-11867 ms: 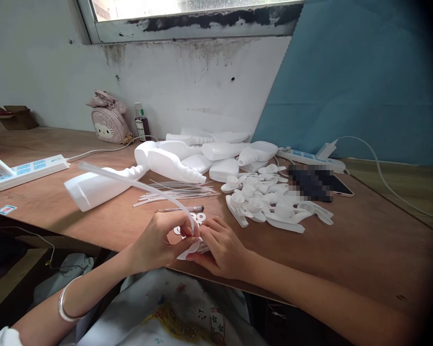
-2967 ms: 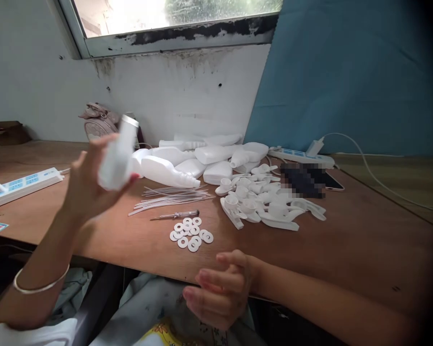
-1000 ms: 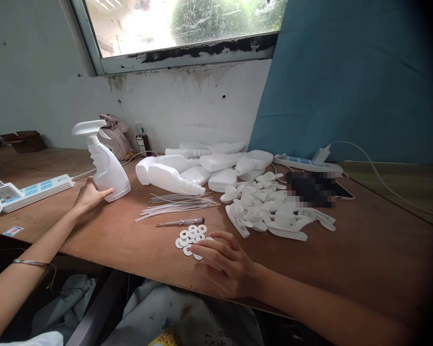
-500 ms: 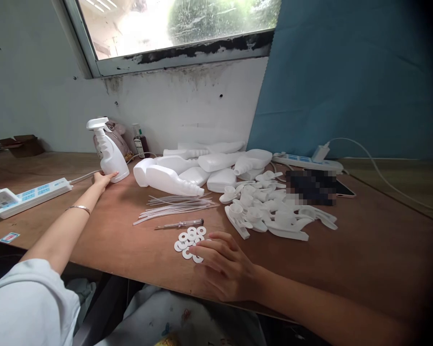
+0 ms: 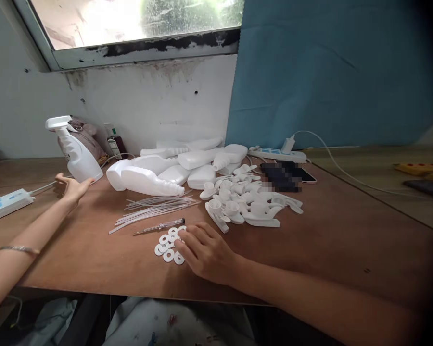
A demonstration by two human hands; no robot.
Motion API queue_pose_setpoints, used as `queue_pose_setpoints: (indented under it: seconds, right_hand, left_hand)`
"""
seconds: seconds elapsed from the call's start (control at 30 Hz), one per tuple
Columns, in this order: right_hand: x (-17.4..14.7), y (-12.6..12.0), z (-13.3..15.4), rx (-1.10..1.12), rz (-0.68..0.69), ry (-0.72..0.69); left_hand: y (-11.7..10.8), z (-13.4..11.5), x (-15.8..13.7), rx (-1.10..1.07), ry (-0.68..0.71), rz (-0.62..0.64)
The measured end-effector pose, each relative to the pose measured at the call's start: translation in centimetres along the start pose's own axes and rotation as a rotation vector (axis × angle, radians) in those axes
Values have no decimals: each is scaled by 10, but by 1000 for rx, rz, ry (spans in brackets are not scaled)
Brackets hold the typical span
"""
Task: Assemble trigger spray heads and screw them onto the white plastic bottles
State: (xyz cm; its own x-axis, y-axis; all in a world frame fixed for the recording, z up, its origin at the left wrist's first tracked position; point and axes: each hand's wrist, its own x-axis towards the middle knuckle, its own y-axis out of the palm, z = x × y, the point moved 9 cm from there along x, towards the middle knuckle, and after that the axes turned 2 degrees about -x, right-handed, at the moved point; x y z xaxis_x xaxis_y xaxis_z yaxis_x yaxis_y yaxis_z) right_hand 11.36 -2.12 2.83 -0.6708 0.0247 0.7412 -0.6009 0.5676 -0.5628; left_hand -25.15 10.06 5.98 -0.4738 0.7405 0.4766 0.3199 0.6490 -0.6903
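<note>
A white spray bottle (image 5: 80, 158) with its trigger head fitted stands upright at the left. My left hand (image 5: 71, 188) is at its base, fingers spread and apart, thumb tip close to the bottom edge; it grips nothing. My right hand (image 5: 209, 254) is low over a small pile of flat white washers (image 5: 168, 255), covering the pile's right side. Its fingers are bent and drawn together at the washers; whatever is between the fingertips is hidden. Just behind the pile lies a screwdriver (image 5: 160, 226) with a clear handle, and beyond it a bundle of thin white tubes (image 5: 147, 211).
Several white bottles (image 5: 149, 180) without heads lie heaped behind the tubes. White trigger heads (image 5: 260, 211) are piled right of them. A phone (image 5: 298, 172) and a power strip (image 5: 277, 154) are farther right; another power strip (image 5: 9, 204) lies at left. A dark bottle (image 5: 116, 145) stands by the wall.
My left hand has come off the spray bottle's base and its fingers have spread. The view has swung right. My right hand stays at the washers, its fingers closer together.
</note>
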Motion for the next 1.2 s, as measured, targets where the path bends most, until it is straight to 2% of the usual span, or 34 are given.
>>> queue_pose_setpoints:
  seconds: [0.07, 0.1, 0.13, 0.17, 0.23, 0.3, 0.37, 0.43, 0.53, 0.67, 0.83, 0.9, 1.07, 1.2]
  right_hand:
    - [0, 1, -6, -196, 28, 31]
    - [1, 0, -11, -288, 41, 58]
    - [1, -1, -16, -366, 52, 89]
    - [1, -2, -22, -427, 61, 125]
    - [0, -4, -33, -496, 83, 200]
    - [-2, -2, -44, -501, 129, 276]
    - [-5, 3, -51, -475, 183, 319]
    - [-8, 6, -54, -452, 218, 343]
    - [-8, 7, -55, -439, 229, 340]
    - [-6, 11, -46, -482, 219, 238]
    - [-11, 25, -43, -425, 251, 214]
    - [-11, 24, -41, -382, 225, 205]
    - [-3, 8, -22, -107, 64, 101]
    - [-3, 2, -14, 209, 23, 99]
  left_hand:
    - [-15, -17, -22, 48, -64, -80]
    - [-19, -35, -38, 91, -29, -67]
    - [-14, -61, -57, 123, 90, 28]
    - [-7, -92, -82, 147, 267, 134]
    - [0, -141, -139, 152, 547, 234]
    - [8, -167, -186, 122, 681, 303]
    - [20, -171, -212, 99, 683, 351]
    - [30, -165, -221, 90, 649, 346]
    - [39, -155, -217, 85, 613, 316]
    - [44, -151, -212, 54, 555, 317]
    - [56, -150, -217, 55, 529, 385]
    - [58, -148, -217, 56, 528, 391]
    - [62, -143, -214, 24, 500, 428]
    - [59, -145, -215, -6, 520, 419]
